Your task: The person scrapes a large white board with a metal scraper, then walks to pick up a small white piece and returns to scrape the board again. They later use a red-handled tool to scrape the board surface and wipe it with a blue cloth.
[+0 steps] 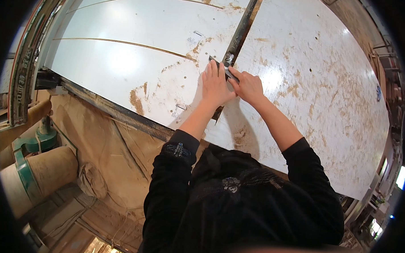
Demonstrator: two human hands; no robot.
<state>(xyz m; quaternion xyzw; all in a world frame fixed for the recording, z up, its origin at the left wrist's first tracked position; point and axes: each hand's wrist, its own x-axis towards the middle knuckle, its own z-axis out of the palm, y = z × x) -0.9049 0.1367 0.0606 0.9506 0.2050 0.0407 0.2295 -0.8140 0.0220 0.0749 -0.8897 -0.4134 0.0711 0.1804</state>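
Observation:
A slim metal hand tool (229, 73) lies slantwise over the slot between two pale panels; its exact kind is hard to make out. My right hand (249, 89) is closed around its near end, fingers curled. Fingers stretched out, my left hand (216, 87) rests on the tool's other side, over the left panel (124, 72). Just beyond the fingertips a shiny round metal fitting (229, 59) sits in the slot (242, 32). Palms and fingers hide much of the tool.
Sawdust is scattered over the right panel (319, 108). Long thin strips (125, 43) cross the left panel. A metal rail (23, 71) runs along the far left. Below it are green machinery (29, 169) and a thick tan cylinder (56, 168).

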